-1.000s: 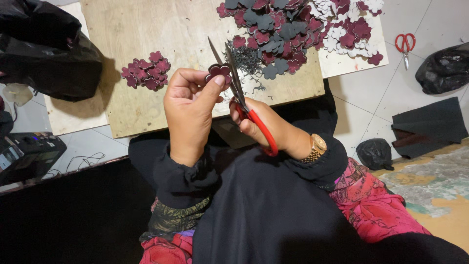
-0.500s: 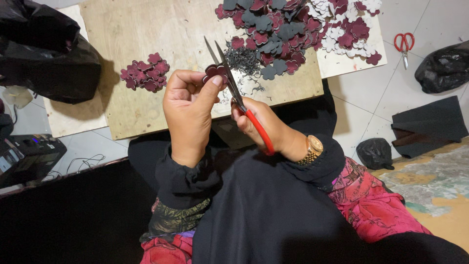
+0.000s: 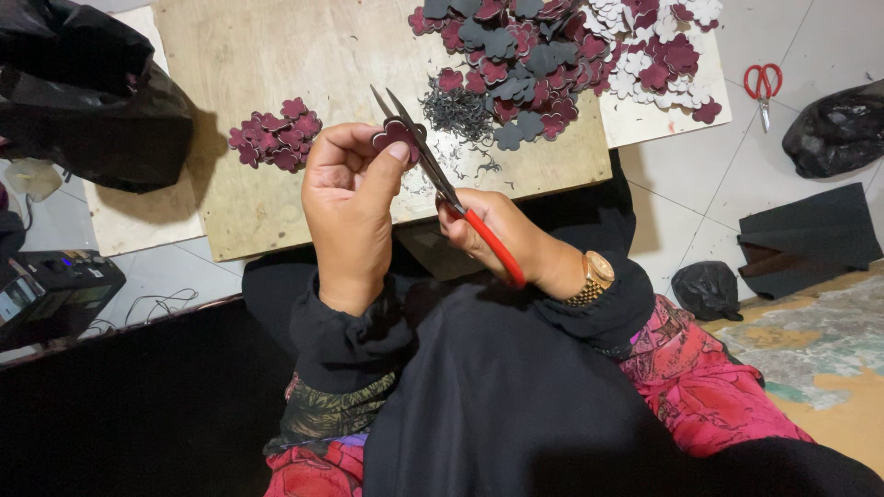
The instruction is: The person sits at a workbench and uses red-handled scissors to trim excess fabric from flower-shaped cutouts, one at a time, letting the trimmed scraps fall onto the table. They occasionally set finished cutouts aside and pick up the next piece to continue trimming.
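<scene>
My left hand (image 3: 348,207) pinches a small maroon flower-shaped cutout (image 3: 394,134) between thumb and fingers. My right hand (image 3: 502,235), with a gold watch on its wrist, grips red-handled scissors (image 3: 433,170) whose blades are parted around the edge of that cutout. Both hands are raised above a wooden board (image 3: 276,55). A small heap of maroon cutouts (image 3: 274,134) lies on the board to the left of my hands. A large heap of maroon, grey and white cutouts (image 3: 562,51) lies at the far right, with dark trimmings (image 3: 456,110) beside it.
A black plastic bag (image 3: 87,92) lies at the left edge of the board. A second pair of red scissors (image 3: 762,87) rests on the tiled floor at the right, near another black bag (image 3: 838,129) and folded dark fabric (image 3: 806,239). A dark machine (image 3: 51,290) stands at the left.
The scissor blades have opened slightly and shifted along the cutout's edge. My left hand has turned the piece a little; both hands stay in the same place.
</scene>
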A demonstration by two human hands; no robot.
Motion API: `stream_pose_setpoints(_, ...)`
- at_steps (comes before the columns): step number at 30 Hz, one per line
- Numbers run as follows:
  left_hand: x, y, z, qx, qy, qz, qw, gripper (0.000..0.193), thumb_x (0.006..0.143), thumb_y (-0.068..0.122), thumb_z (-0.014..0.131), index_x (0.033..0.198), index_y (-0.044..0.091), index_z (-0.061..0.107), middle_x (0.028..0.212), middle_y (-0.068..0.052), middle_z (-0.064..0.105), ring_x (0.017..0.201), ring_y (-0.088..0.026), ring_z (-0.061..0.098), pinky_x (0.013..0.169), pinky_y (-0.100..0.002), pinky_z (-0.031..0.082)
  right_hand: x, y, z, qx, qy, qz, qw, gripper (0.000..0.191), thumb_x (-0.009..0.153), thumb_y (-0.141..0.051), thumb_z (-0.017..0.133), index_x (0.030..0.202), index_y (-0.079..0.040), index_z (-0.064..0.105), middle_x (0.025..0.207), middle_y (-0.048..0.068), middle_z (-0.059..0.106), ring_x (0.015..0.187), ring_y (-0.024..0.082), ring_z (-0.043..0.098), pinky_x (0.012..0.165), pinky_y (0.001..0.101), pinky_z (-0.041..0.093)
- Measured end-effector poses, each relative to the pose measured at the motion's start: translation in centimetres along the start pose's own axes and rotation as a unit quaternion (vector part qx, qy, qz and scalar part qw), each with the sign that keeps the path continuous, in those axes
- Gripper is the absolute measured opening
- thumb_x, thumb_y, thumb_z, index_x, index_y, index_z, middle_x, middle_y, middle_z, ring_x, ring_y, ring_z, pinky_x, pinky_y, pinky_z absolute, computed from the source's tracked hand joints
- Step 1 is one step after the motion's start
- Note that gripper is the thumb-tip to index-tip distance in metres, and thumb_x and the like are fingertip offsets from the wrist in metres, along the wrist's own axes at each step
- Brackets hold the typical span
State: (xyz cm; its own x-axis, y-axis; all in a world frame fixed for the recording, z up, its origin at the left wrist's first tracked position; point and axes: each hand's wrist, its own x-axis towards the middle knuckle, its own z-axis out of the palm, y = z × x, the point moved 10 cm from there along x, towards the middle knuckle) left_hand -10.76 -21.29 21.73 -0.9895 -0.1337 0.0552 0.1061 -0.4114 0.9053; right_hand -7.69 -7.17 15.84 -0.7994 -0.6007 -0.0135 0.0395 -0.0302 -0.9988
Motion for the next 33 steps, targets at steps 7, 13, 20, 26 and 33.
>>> stream_pose_setpoints(7, 0.1, 0.1, -0.2, -0.012, 0.001, 0.003, 1.000, 0.019, 0.099, -0.004, 0.071, 0.112, 0.002, 0.060, 0.101, -0.005, 0.069, 0.093, -0.010, 0.066, 0.081, -0.022, 0.052, 0.0, 0.7, 0.1, 0.018, -0.003, 0.025, 1.000, 0.064, 0.094, -0.073, 0.055, 0.095, -0.009, 0.054, 0.083, -0.006, 0.048, 0.072, 0.005, 0.042, 0.062, 0.0217, 0.039)
stream_pose_setpoints(13, 0.3, 0.3, 0.7, -0.008, -0.032, -0.001, 0.999, 0.018, 0.099, -0.006, 0.070, 0.111, 0.002, 0.059, 0.103, -0.006, 0.070, 0.096, -0.012, 0.068, 0.091, -0.025, 0.057, 0.2, -0.6, 0.0, -0.024, -0.007, -0.018, 1.000, 0.071, 0.094, -0.079, 0.052, 0.100, -0.008, 0.054, 0.088, -0.004, 0.050, 0.080, 0.006, 0.047, 0.070, 0.0226, 0.044)
stream_pose_setpoints(20, 0.1, -1.0, 1.6, -0.011, -0.062, -0.041, 0.997, 0.019, 0.098, -0.007, 0.070, 0.112, 0.001, 0.060, 0.103, -0.005, 0.069, 0.095, -0.010, 0.066, 0.090, -0.024, 0.056, 0.4, -0.5, -0.1, -0.008, -0.020, -0.030, 0.999, 0.079, 0.089, -0.085, 0.051, 0.105, -0.007, 0.053, 0.090, -0.003, 0.051, 0.080, 0.007, 0.049, 0.072, 0.0233, 0.046)
stream_pose_setpoints(26, 0.3, -1.5, 1.3, 0.004, -0.057, -0.048, 0.997, 0.015, 0.098, -0.004, 0.072, 0.107, 0.002, 0.061, 0.099, -0.004, 0.070, 0.088, -0.008, 0.065, 0.081, -0.023, 0.053, 0.6, -0.1, -0.1, 0.028, -0.018, -0.024, 0.999, 0.081, 0.088, -0.087, 0.052, 0.102, -0.007, 0.052, 0.090, -0.002, 0.050, 0.080, 0.009, 0.050, 0.072, 0.0245, 0.048)
stream_pose_setpoints(33, 0.0, -1.8, 1.5, 0.020, -0.062, -0.074, 0.995, 0.007, 0.101, 0.007, 0.069, 0.102, 0.004, 0.063, 0.091, -0.004, 0.072, 0.081, -0.009, 0.067, 0.071, -0.023, 0.051, 0.4, -1.2, 0.3, 0.046, -0.045, -0.035, 0.997, 0.086, 0.086, -0.090, 0.052, 0.106, -0.006, 0.054, 0.092, -0.001, 0.052, 0.085, 0.010, 0.049, 0.076, 0.0252, 0.045)
